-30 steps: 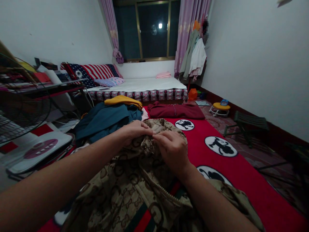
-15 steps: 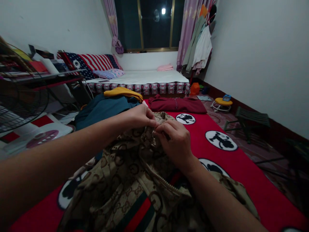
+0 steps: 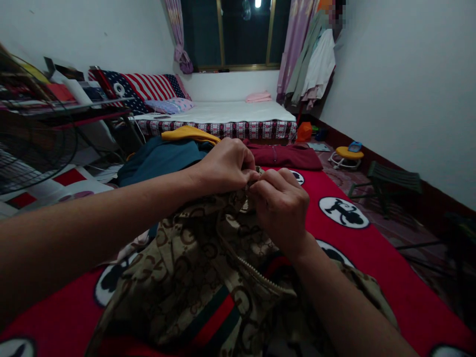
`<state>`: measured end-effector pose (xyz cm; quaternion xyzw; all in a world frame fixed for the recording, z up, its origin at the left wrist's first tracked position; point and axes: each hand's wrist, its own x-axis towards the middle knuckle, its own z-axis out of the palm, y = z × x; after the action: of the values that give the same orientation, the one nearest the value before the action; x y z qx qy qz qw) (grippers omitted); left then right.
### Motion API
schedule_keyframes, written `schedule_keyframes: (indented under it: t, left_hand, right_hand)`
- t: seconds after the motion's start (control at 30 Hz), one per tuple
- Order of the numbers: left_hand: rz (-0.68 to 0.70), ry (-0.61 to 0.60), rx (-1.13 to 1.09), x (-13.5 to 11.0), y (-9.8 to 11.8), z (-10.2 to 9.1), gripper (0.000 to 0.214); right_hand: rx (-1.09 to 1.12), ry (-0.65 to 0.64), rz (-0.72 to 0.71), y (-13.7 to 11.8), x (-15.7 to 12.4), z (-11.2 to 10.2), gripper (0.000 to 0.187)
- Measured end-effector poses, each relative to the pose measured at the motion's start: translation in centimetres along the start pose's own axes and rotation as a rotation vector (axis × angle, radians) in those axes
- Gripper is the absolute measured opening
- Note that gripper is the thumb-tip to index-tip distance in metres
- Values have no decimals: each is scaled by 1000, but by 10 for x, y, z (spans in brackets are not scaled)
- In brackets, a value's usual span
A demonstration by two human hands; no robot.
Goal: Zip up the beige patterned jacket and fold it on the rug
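A tan and brown patterned zip jacket [image 3: 197,248] with a green and red stripe lies spread in front of me, its zipper partly undone. My left hand [image 3: 230,166] pinches the jacket's upper edge near the collar. Right beside it, my right hand [image 3: 280,208] is closed on the same edge, fingertips almost touching those of the left. The exact bit of cloth or zipper between the fingers is hidden. Beneath the jacket is a red blanket [image 3: 372,263] with round white and black figures.
Beyond my hands lie a folded maroon garment [image 3: 290,156], a teal garment [image 3: 159,161] and a yellow one [image 3: 191,134]. A wire fan [image 3: 37,134] stands at left. On the right are a yellow stool [image 3: 347,152] and a dark green folding stool [image 3: 394,178].
Both hands have risen slightly and shifted right, lifting the jacket's collar edge with them. The camera view has tilted down a little.
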<state>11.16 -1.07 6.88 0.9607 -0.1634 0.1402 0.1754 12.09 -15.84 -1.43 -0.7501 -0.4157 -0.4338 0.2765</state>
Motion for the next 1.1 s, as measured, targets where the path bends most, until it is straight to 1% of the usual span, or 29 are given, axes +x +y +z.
schedule_keyframes:
  t: [0.13,0.23,0.27,0.33,0.43,0.47,0.53,0.6,0.7,0.83,0.93,1.03,1.1]
  left_hand:
    - [-48,-8,-30,5,0,5,17]
    - [-101,-16,-119,6,-4,3,17]
    - [-118,-37,-159,6,-7,1,18]
    - [-163,-126,-227,5,-15,-5,22]
    - [-261,-314,-282,2,-26,-11,29]
    - [-289,-357,-298,0,-29,-12,30]
    - [-330,-390,-343,-3,-30,-13,29]
    - [-360,-359,-374,-6,-28,-11,25]
    - [-384,-274,-319,-8,-22,-7,17]
    - [-295,-210,-200,-13,-18,3,14]
    - [-240,-183,-148,-20,-22,11,16]
    - [-242,-178,-200,-26,-29,15,15]
    - [-271,-179,-314,-30,-33,15,20]
  right_hand:
    - [53,-7,17,6,-2,4,26]
    - [104,-5,86,10,-2,6,23]
    - [122,-2,113,11,-2,6,21]
    - [146,2,148,11,-3,7,16]
    - [152,-22,168,9,-2,6,11]
    - [153,-39,171,7,-2,5,11]
    - [166,-90,163,4,-1,3,10]
    - [189,-145,120,1,1,2,9]
    - [221,-193,26,-1,1,2,9]
    - [220,-195,-58,-2,-4,8,13]
    - [209,-198,-86,-8,-11,14,17]
    - [267,-197,-27,-13,-16,17,17]
    - [385,-165,88,-12,-17,17,13]
